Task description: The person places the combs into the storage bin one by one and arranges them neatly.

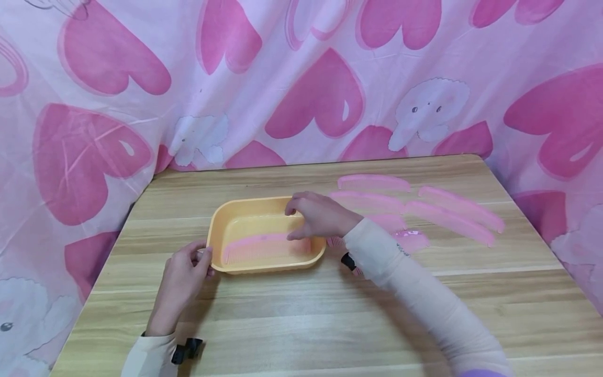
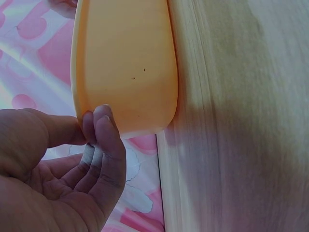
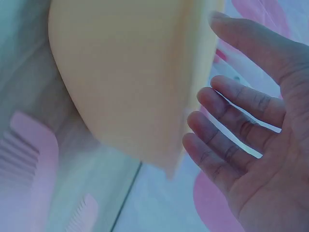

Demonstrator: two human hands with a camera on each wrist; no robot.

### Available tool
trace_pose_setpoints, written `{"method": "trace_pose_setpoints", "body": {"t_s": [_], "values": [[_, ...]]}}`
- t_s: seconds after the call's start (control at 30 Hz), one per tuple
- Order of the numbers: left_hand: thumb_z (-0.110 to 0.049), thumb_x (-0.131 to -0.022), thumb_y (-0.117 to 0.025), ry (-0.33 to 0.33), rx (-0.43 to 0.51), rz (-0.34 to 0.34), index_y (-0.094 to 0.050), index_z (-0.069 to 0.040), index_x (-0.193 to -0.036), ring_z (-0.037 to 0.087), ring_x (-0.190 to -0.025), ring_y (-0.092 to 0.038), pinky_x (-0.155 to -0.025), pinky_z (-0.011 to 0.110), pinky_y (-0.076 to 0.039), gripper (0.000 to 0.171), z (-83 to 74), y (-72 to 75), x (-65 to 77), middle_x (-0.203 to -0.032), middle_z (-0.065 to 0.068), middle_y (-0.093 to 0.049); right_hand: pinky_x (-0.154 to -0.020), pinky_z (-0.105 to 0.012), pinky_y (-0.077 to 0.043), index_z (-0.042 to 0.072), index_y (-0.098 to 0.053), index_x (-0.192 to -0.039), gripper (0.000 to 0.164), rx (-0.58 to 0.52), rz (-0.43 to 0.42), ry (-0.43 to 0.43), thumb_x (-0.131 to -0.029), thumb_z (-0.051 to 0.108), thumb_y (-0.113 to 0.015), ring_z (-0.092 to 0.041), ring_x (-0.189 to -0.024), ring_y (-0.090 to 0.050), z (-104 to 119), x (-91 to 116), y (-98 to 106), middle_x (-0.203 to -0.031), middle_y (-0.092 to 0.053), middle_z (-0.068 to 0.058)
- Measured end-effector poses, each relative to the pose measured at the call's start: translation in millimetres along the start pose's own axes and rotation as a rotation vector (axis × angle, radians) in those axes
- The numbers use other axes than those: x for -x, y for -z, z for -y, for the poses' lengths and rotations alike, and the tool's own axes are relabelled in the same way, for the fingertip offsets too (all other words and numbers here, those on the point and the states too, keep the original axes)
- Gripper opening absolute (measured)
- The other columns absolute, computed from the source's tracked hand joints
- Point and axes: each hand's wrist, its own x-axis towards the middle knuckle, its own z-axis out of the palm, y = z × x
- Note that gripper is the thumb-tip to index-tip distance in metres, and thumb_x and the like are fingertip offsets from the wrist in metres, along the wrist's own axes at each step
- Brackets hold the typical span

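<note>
A yellow plastic tray [image 1: 245, 207] sits on the wooden table, and a pink comb [image 1: 264, 242] lies inside it along the near side. My left hand [image 1: 181, 275] pinches the tray's left rim between thumb and fingers, which the left wrist view shows close up on the tray wall [image 2: 128, 63]. Over the tray's right end is my right hand [image 1: 325, 214], thumb and fingers parted and slightly bent. In the right wrist view its fingers [image 3: 241, 116] hold nothing and overlap the tray's rim.
Several pink combs lie right of the tray, among them a far comb [image 1: 374, 182] and a slanting right-hand comb [image 1: 461, 207]. The right forearm partly covers a glossy pink comb [image 1: 414, 240]. A heart-patterned curtain [image 1: 301, 94] hangs behind the table [image 1: 292, 324].
</note>
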Motion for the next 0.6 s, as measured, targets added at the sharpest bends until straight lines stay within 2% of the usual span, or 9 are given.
{"method": "trace_pose_setpoints", "body": {"t_s": [0.33, 0.6], "values": [[-0.015, -0.105, -0.052, 0.009, -0.016, 0.012, -0.058, 0.007, -0.131, 0.016, -0.068, -0.064, -0.056, 0.023, -0.052, 0.034, 0.2, 0.5, 0.4, -0.081, 0.009, -0.069, -0.100, -0.040, -0.049, -0.002, -0.069, -0.120, 0.053, -0.072, -0.068, 0.001, -0.080, 0.028, -0.087, -0.030, -0.116, -0.062, -20.5, 31.4, 30.9, -0.122, -0.065, -0.011], [-0.015, -0.105, -0.051, 0.008, -0.031, 0.013, -0.058, 0.007, -0.131, 0.016, -0.068, -0.064, -0.056, 0.024, -0.051, 0.034, 1.1, 0.0, -1.1, -0.080, 0.008, -0.068, -0.102, -0.043, -0.047, 0.001, -0.071, -0.118, 0.053, -0.019, -0.098, -0.028, -0.076, 0.025, -0.091, -0.027, -0.115, -0.059, -41.7, 61.8, 47.5, -0.118, -0.067, -0.009]]}}
